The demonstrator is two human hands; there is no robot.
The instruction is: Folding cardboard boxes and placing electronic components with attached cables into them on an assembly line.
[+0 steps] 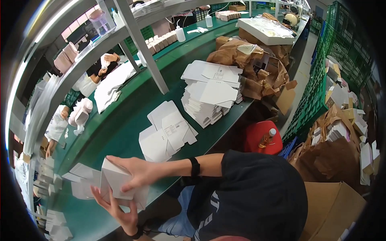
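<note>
A partly folded white carton (115,176) stands above the green bench at the lower left, with its panels raised. My right hand (138,170) grips it from above, fingers over the far edge and thumb on the side panel. From below, my left hand (118,211) holds the near side with its fingers spread against the card. White flaps (83,180) stick out to the left of the carton, but whether they belong to it or to another blank I cannot tell. Flat white carton blanks (171,130) lie just beyond my right hand.
A tall stack of flat cartons (209,94) stands farther along the green bench (116,132), beside crumpled brown paper (261,74). A metal post (140,44) rises from the bench. To the right are a red stool (261,136) holding a bottle (267,138) and green crates (307,96). Co-workers' hands (108,60) show across the bench.
</note>
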